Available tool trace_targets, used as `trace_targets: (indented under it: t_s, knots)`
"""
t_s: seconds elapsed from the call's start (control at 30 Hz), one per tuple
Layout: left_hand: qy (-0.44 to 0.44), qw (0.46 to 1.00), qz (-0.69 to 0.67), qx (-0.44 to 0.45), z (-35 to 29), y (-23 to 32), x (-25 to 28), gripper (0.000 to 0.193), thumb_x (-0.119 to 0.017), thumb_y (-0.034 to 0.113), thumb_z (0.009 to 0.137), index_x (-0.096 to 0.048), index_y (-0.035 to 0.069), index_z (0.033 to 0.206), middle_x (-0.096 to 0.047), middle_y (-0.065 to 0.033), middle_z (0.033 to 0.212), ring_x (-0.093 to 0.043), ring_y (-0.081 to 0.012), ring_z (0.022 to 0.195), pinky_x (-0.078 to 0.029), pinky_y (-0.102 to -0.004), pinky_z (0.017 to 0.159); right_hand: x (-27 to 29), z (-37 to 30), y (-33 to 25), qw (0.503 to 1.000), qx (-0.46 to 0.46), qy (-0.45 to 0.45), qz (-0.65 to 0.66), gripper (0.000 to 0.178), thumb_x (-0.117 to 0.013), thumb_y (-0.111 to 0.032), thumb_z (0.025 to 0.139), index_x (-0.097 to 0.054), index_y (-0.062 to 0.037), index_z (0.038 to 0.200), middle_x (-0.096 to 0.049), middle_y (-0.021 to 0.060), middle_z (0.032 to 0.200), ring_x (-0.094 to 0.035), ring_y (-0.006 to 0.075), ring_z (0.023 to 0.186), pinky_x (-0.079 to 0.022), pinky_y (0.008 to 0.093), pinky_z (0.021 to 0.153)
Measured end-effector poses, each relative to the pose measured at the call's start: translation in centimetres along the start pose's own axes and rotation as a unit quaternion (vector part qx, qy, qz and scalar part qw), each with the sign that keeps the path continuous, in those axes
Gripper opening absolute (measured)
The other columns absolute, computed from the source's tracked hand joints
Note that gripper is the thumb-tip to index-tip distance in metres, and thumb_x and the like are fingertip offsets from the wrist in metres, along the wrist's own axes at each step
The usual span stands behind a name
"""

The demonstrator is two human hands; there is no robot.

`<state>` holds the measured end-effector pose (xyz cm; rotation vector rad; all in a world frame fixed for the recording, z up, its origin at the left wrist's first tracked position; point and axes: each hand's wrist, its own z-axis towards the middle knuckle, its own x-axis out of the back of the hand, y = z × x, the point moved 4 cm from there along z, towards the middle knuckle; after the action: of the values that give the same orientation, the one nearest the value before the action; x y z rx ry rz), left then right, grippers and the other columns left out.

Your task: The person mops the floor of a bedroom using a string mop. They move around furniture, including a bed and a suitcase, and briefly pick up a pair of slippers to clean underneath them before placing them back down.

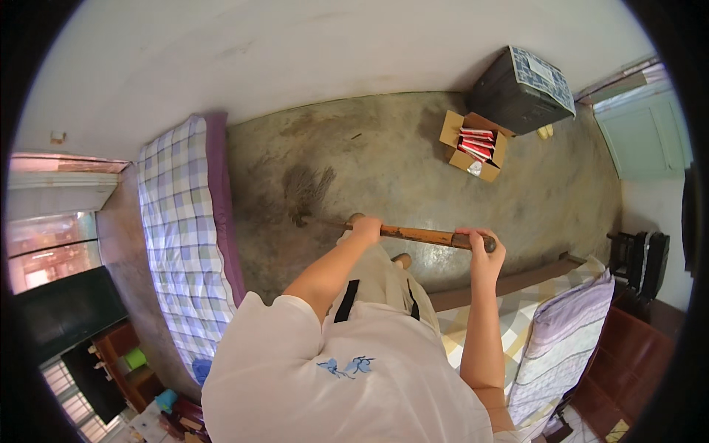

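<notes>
Both hands hold the long wooden handle (421, 235) of a mop, which slants across in front of my body. My left hand (367, 229) is closed around its middle part. My right hand (485, 249) grips near the handle's dark upper end, its fingers bent round the wood. At the lower left end, the mop's dark, stringy head (304, 192) lies fanned out on the floor. Part of the handle is hidden by my left hand. The toes of my shoes (402, 260) show just below the handle.
A bed with a checked cover (181, 214) stands on the left. Behind me to the right is another bed with folded bedding (565, 325). An open cardboard box (487, 171) with red packets sits by a dark cabinet (509, 88) at the far wall. The concrete floor (384, 162) has dark patches.
</notes>
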<state>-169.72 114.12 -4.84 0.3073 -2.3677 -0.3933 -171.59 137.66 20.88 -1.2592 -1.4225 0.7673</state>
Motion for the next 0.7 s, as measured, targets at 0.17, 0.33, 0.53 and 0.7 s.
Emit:
trace_targets:
  t_s: [0.17,0.33,0.53,0.7]
  knots:
    - [0.023,0.999,-0.027,-0.011,-3.6,2.8,-3.5,0.029,-0.074,0.029,0.074,-0.068,0.014,0.099,-0.067,-0.0108,0.094,-0.062,-0.0314,0.092,-0.05,-0.0434,0.079,2.0,-1.6,-0.2,0.989,0.009,-0.112,0.097,0.01,-0.058,-0.004,0.084,-0.064,0.0037,0.084,-0.069,0.0106,0.087,-0.064,0.0174,0.088,-0.048,0.0299,0.082]
    - [0.046,0.996,-0.066,-0.034,-4.7,4.2,-3.4,0.027,-0.076,0.029,0.069,-0.069,0.02,0.093,-0.068,-0.0081,0.091,-0.064,-0.0297,0.086,-0.051,-0.0415,0.076,3.0,-3.6,-2.2,0.979,0.027,-0.161,0.122,0.005,-0.058,-0.002,0.084,-0.059,0.0028,0.083,-0.068,0.0123,0.089,-0.065,0.0228,0.096,-0.049,0.0333,0.087]
    - [0.071,0.996,-0.025,-0.049,-3.0,6.2,2.7,0.028,-0.079,0.028,0.067,-0.069,0.02,0.092,-0.067,-0.0059,0.091,-0.063,-0.0292,0.087,-0.05,-0.0399,0.072,4.0,-4.3,-3.7,0.984,0.066,-0.085,0.145,0.002,-0.057,0.002,0.084,-0.059,0.0026,0.085,-0.067,0.0124,0.089,-0.064,0.0225,0.096,-0.05,0.0342,0.086]
    - [0.163,0.972,-0.029,-0.169,1.0,5.4,6.1,0.013,-0.073,0.015,0.072,-0.064,0.014,0.081,-0.062,-0.0071,0.09,-0.059,-0.0305,0.087,-0.047,-0.0408,0.071,2.3,-5.2,-5.0,0.984,0.086,-0.019,0.157,0.005,-0.057,0.006,0.082,-0.058,0.0022,0.084,-0.066,0.0116,0.089,-0.062,0.0214,0.096,-0.051,0.0326,0.083]
